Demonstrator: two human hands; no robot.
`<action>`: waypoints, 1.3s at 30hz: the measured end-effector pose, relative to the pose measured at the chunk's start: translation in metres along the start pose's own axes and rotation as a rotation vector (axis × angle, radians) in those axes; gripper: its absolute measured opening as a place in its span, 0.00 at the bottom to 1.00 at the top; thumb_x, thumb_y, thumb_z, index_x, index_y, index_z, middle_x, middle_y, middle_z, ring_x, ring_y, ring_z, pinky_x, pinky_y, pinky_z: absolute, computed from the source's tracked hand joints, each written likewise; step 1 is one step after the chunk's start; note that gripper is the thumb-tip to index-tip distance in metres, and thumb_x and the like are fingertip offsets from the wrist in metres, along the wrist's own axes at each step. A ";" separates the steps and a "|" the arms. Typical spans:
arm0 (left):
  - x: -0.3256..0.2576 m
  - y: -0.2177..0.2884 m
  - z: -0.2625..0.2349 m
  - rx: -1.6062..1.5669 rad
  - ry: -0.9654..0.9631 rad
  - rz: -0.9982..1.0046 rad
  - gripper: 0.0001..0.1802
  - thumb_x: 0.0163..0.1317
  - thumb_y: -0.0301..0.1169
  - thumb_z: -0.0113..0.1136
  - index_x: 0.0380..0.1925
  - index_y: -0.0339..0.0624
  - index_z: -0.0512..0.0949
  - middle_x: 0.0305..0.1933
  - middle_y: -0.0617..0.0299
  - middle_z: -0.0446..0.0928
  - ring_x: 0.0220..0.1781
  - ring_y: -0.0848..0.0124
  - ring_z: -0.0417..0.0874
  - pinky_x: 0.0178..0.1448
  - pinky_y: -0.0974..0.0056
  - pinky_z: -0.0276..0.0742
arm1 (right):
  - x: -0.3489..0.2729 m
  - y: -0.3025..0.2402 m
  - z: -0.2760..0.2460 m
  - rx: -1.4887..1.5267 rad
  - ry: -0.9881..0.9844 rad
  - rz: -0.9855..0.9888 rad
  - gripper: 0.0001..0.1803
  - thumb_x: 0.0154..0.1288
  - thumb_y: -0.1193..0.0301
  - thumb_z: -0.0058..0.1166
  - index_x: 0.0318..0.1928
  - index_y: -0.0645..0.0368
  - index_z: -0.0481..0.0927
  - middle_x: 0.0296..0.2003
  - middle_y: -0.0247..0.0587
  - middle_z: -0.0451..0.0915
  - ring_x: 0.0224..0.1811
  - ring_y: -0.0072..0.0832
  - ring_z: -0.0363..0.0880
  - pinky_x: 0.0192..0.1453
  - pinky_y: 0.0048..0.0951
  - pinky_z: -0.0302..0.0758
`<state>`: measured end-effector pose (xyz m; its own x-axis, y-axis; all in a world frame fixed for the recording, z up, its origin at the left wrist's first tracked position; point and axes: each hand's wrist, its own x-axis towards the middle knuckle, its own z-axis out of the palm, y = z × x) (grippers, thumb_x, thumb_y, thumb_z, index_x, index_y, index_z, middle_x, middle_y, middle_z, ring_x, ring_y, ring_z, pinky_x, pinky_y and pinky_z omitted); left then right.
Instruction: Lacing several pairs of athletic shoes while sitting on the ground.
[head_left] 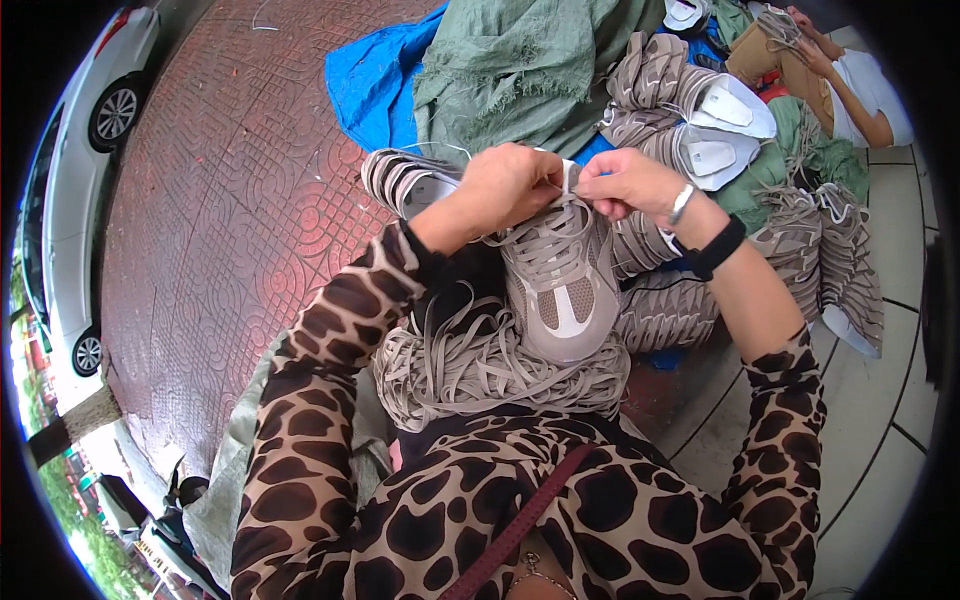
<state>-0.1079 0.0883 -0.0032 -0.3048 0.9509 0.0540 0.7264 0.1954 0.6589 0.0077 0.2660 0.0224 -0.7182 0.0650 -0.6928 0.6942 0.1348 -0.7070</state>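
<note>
A beige and white sneaker upper (pixel 562 285) rests over my lap with its toe toward me. My left hand (pixel 508 188) is closed at the top of its lacing, thumb and finger pinching the beige shoelace (pixel 570 190). Just to the right, my right hand (pixel 635 188) pinches the same lace near the tongue. Under the sneaker upper lies a big tangle of loose beige laces (pixel 470 365) across my lap. Beyond my left wrist sits a stack of nested uppers (pixel 400 180), partly hidden by the hand.
Several more stacks of nested uppers (pixel 790 240) lie to the right. Green cloth (pixel 510 70) and a blue tarp (pixel 370 85) spread ahead. Another person (pixel 830 80) sits at the far right, handling a shoe. A silver car (pixel 75 200) stands left on the red paving (pixel 240 200).
</note>
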 end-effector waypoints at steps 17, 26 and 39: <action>-0.078 -0.060 -0.084 -0.880 0.129 -0.677 0.11 0.66 0.39 0.53 0.36 0.44 0.74 0.21 0.78 0.61 0.20 0.86 0.56 0.24 0.78 0.49 | -0.018 0.003 0.019 0.339 -0.002 -0.112 0.04 0.65 0.71 0.53 0.39 0.56 0.76 0.31 0.28 0.77 0.28 0.12 0.72 0.33 0.17 0.70; -0.129 -0.073 -0.100 -1.376 0.531 -0.514 0.10 0.68 0.31 0.51 0.44 0.37 0.72 0.27 0.70 0.66 0.25 0.81 0.64 0.32 0.74 0.66 | -0.007 -0.022 0.080 -0.607 0.447 -0.982 0.05 0.56 0.75 0.55 0.33 0.62 0.78 0.31 0.44 0.77 0.31 0.39 0.77 0.38 0.32 0.73; -0.103 -0.026 -0.003 -0.923 0.354 -0.443 0.09 0.61 0.21 0.55 0.42 0.36 0.75 0.33 0.63 0.79 0.37 0.76 0.81 0.42 0.73 0.76 | -0.039 0.014 0.102 -0.401 0.262 -0.793 0.04 0.53 0.78 0.59 0.31 0.63 0.78 0.27 0.39 0.73 0.29 0.33 0.73 0.34 0.29 0.70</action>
<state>-0.0976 -0.0157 -0.0234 -0.6940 0.6881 -0.2120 -0.1913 0.1076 0.9756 0.0504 0.1644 0.0252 -0.9979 0.0223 0.0613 -0.0380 0.5641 -0.8249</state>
